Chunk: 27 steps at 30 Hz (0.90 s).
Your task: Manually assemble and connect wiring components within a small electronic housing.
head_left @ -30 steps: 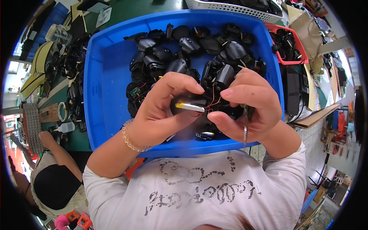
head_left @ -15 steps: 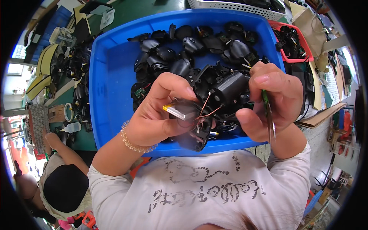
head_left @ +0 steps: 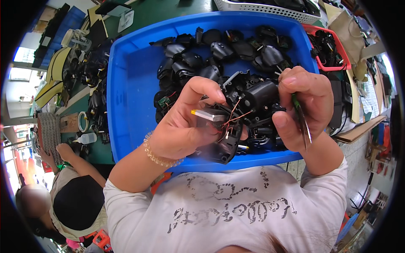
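Observation:
My left hand (head_left: 179, 120) is closed around a black plastic housing (head_left: 228, 147) tilted above the tray. A silver pouch battery (head_left: 209, 114) with a yellow end rests against its fingers. Thin copper-coloured wires (head_left: 236, 117) rise from the housing and spread to the right. My right hand (head_left: 310, 105) keeps a pointed metal tool with a green grip (head_left: 300, 120) tucked in its palm; whether it is scissors or tweezers I cannot tell. Its thumb and forefinger are apart beside a black cylindrical part (head_left: 259, 95); contact between them is unclear.
A large blue tray (head_left: 130, 101) holds many black casings (head_left: 221, 50). Behind it stands a white perforated basket (head_left: 270, 13), and at the right a red basket (head_left: 337, 63) of black parts. At the left are more black parts (head_left: 99, 63), a squeeze bottle (head_left: 86, 138) and another person (head_left: 76, 189).
The view has shifted, so tray and hands appear further right. My left hand has tilted the housing slightly, and the wire ends stand a little higher. Both hands keep their hold.

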Each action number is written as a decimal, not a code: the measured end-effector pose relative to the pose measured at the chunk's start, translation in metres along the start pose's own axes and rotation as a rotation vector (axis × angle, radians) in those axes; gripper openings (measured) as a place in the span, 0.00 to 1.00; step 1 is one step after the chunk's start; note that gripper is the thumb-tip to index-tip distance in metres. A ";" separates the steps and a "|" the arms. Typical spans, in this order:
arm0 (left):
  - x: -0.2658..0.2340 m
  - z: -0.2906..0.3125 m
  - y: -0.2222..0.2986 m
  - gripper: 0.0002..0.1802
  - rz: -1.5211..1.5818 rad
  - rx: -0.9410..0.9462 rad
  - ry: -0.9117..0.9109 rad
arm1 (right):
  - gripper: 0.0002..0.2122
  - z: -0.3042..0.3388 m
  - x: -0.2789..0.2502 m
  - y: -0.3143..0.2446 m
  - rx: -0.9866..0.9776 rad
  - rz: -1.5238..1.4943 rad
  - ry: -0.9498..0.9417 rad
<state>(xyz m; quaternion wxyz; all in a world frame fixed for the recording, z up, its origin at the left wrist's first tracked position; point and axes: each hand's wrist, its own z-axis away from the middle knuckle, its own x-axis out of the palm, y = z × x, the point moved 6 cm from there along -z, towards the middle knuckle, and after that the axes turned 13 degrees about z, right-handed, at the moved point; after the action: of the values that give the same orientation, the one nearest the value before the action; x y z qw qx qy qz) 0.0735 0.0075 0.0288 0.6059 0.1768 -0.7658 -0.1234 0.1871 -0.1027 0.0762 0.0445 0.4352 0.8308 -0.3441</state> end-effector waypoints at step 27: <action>-0.054 0.111 0.219 0.17 -0.788 0.793 0.783 | 0.11 0.012 0.032 0.015 0.317 -0.161 -0.122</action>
<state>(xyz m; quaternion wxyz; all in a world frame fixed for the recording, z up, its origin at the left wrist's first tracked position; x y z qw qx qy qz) -0.0495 0.2259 0.0428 0.6376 0.6826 -0.3560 0.0283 0.1764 -0.0823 0.0467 -0.0020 0.3474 0.7940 -0.4989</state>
